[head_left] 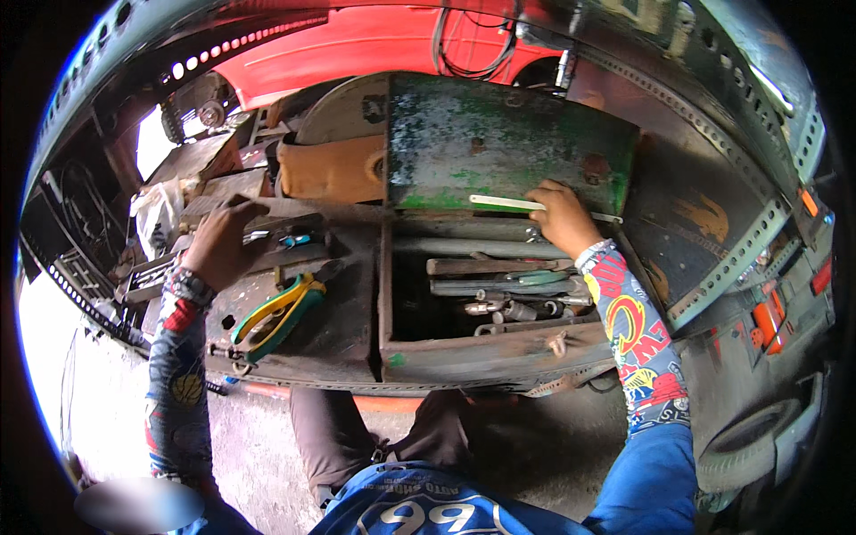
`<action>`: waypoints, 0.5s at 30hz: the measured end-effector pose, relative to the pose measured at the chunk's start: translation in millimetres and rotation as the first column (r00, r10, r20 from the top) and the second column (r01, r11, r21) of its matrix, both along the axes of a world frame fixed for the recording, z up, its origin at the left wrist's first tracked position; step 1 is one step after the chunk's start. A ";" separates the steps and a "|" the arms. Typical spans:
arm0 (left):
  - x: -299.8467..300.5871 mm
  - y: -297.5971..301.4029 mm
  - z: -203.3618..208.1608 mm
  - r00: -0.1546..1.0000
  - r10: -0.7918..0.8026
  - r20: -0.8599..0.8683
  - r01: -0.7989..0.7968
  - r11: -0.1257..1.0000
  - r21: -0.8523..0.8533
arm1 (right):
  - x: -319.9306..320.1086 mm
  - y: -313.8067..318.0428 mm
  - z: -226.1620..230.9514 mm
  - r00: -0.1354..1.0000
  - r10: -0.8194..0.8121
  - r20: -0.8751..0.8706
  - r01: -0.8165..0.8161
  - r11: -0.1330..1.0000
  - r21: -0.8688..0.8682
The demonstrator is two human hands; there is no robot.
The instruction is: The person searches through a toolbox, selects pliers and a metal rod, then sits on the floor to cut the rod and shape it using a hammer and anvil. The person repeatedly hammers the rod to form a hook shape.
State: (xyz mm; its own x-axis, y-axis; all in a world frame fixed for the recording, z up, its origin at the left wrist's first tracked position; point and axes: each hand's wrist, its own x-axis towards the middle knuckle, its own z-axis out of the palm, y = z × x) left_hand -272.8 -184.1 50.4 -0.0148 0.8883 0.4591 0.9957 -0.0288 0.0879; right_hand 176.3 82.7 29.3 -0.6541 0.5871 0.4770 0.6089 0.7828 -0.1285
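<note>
Right of the frame's centre, a thin white strip is grasped by the right hand, in front of the raised lid of a toolbox where metal tools are piled. At left, the left hand is held over the bench; whether anything is gripped by it cannot be told. Yellow-and-green pliers are laid near it.

A large white two-digit number, topped by a line of smaller lettering, is printed on the blue shirt. Bold multicoloured letters are carried by the patterned right sleeve. On the dark panel, a tan crocodile-shaped emblem is underlined by faint lettering.
</note>
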 end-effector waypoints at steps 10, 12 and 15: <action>39.4 2.3 44.9 0.981 -0.154 0.115 0.097 0.912 0.398 | -16.0 -35.6 31.8 0.984 0.169 -0.057 -0.157 0.973 0.169; 52.2 0.1 52.9 0.960 -0.267 0.085 0.209 0.883 0.421 | -42.7 -59.4 50.9 0.959 0.267 -0.099 -0.247 0.952 0.181; 66.4 -2.9 59.8 0.913 -0.403 0.059 0.353 0.856 0.378 | -104.8 -104.8 71.5 0.893 0.450 0.013 -0.434 0.853 0.289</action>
